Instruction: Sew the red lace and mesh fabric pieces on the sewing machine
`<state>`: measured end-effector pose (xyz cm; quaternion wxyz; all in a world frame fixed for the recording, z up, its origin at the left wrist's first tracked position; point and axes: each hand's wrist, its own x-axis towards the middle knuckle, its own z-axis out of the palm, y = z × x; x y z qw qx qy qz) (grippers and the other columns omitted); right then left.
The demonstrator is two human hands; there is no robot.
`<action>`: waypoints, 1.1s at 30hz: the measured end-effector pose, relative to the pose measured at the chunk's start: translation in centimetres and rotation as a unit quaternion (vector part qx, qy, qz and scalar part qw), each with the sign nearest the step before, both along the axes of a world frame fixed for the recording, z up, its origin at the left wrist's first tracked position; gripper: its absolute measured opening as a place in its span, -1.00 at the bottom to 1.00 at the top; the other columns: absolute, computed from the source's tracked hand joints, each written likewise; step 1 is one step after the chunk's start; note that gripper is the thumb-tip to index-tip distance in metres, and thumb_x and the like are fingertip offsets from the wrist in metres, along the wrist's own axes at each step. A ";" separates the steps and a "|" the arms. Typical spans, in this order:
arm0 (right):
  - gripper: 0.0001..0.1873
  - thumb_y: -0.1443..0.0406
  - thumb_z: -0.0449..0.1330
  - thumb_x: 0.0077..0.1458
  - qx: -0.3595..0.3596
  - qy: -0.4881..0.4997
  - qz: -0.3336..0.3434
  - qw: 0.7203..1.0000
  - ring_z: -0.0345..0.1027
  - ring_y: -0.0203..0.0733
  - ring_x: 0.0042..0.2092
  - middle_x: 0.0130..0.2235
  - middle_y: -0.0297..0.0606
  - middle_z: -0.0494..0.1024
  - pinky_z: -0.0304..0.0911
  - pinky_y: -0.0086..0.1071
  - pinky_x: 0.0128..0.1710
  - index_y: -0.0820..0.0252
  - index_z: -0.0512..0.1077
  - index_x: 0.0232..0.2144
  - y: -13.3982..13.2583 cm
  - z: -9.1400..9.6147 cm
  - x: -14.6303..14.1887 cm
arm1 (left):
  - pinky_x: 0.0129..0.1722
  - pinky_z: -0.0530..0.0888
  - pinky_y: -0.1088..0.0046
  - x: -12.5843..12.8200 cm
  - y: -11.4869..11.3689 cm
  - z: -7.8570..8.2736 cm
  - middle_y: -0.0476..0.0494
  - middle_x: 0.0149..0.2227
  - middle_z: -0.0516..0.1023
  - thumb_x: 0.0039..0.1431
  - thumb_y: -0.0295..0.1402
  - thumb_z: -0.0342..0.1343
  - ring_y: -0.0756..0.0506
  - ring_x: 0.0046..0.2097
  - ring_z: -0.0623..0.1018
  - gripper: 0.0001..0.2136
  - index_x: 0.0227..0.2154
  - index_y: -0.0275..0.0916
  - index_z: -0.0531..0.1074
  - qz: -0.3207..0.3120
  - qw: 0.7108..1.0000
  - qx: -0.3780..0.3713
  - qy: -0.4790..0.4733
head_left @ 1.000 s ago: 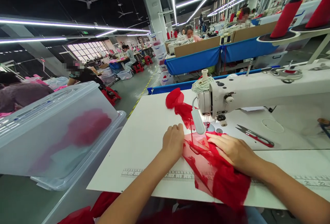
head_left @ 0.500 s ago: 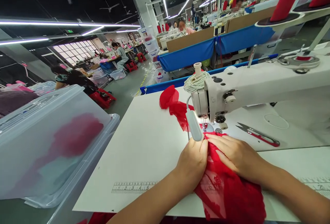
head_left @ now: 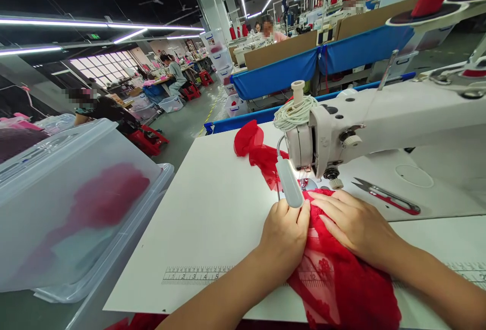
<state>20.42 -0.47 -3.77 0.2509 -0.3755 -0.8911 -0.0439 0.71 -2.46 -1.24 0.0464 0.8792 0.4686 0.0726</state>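
Note:
Sheer red lace fabric point(head_left: 353, 289) runs from the sewing machine's point(head_left: 379, 122) needle area down over the table's front edge. My left hand point(head_left: 284, 234) is closed on the fabric's left edge, close to the presser foot point(head_left: 305, 183). A pale lamp head point(head_left: 290, 183) hides some of its fingertips. My right hand point(head_left: 351, 218) lies flat on the lace, fingers stretched toward the needle. Behind the foot, more red sheer fabric point(head_left: 266, 160) trails across the table to the back left.
Thread snips point(head_left: 387, 196) with a red handle lie on the machine bed, right of my right hand. A printed ruler point(head_left: 197, 275) crosses the table front. On the left stands a translucent plastic bin point(head_left: 76, 208) with red material inside. Co-workers sit at machines farther back.
The view has shifted slightly, so the machine and snips appear a little farther right. Both hands keep nearly the same place on the red fabric by the needle.

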 end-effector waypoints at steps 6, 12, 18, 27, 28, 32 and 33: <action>-0.63 0.36 0.02 0.26 -0.030 0.020 -0.009 0.999 0.44 -0.08 -0.11 0.05 -0.17 0.59 0.43 -0.22 -0.19 0.17 0.49 0.03 0.2 -0.5 0.1 | -0.20 0.41 0.11 -0.1 0.3 -0.2 -0.42 -0.18 0.56 0.32 -0.55 -0.28 -0.34 -0.15 0.49 -0.56 0.09 -0.33 0.42 0.016 0.997 -0.010 -0.069; -0.62 0.37 -0.01 0.27 -0.030 0.013 -0.002 0.999 0.43 -0.08 -0.12 0.04 -0.15 0.60 0.45 -0.22 -0.18 0.22 0.48 0.04 0.4 -0.3 0.2 | -0.23 0.35 0.18 -0.1 0.6 0.0 -0.37 -0.28 0.53 0.32 -0.58 -0.34 -0.32 -0.20 0.47 -0.55 -0.10 -0.31 0.51 0.002 0.996 0.004 -0.092; -0.64 0.35 -0.03 0.30 -0.032 0.020 -0.011 0.999 0.43 -0.09 -0.13 0.04 -0.15 0.60 0.44 -0.24 -0.19 0.19 0.50 -0.01 0.4 -0.3 0.1 | -0.25 0.29 0.20 0.1 0.7 -0.2 -0.31 -0.40 0.45 0.32 -0.58 -0.32 -0.32 -0.25 0.44 -0.58 -0.30 -0.26 0.50 0.001 0.990 0.015 -0.139; -0.63 0.36 -0.03 0.28 -0.028 0.014 -0.013 0.999 0.45 -0.09 -0.16 -0.01 -0.11 0.62 0.44 -0.25 -0.22 0.23 0.50 0.00 0.5 -0.1 0.2 | -0.21 0.28 0.21 -0.1 0.8 -0.1 -0.23 -0.44 0.40 0.30 -0.59 -0.22 -0.28 -0.28 0.40 -0.66 -0.39 -0.22 0.44 0.005 0.981 0.006 -0.195; -0.63 0.36 -0.03 0.28 -0.030 0.015 -0.012 0.999 0.45 -0.09 -0.17 -0.03 -0.11 0.62 0.44 -0.25 -0.24 0.22 0.50 -0.01 0.5 0.0 0.2 | -0.23 0.28 0.23 -0.1 0.8 -0.1 -0.22 -0.45 0.39 0.29 -0.60 -0.21 -0.26 -0.31 0.39 -0.67 -0.40 -0.22 0.43 0.005 0.983 0.017 -0.182; -0.64 0.37 -0.03 0.28 -0.021 0.015 -0.006 1.000 0.45 -0.09 -0.18 -0.04 -0.10 0.62 0.44 -0.26 -0.27 0.22 0.51 -0.03 0.5 0.4 0.2 | -0.31 0.27 0.28 -0.2 0.9 -0.3 -0.18 -0.41 0.42 0.23 -0.63 -0.17 -0.19 -0.36 0.35 -0.72 -0.39 -0.26 0.41 -0.007 0.997 0.066 -0.032; -0.64 0.38 -0.04 0.28 -0.014 0.015 -0.005 1.000 0.46 -0.10 -0.17 -0.04 -0.10 0.62 0.44 -0.27 -0.27 0.23 0.51 -0.03 0.6 0.4 0.2 | -0.32 0.27 0.28 -0.3 0.9 -0.3 -0.19 -0.38 0.43 0.22 -0.64 -0.17 -0.18 -0.36 0.35 -0.73 -0.38 -0.27 0.40 -0.010 0.997 0.078 0.008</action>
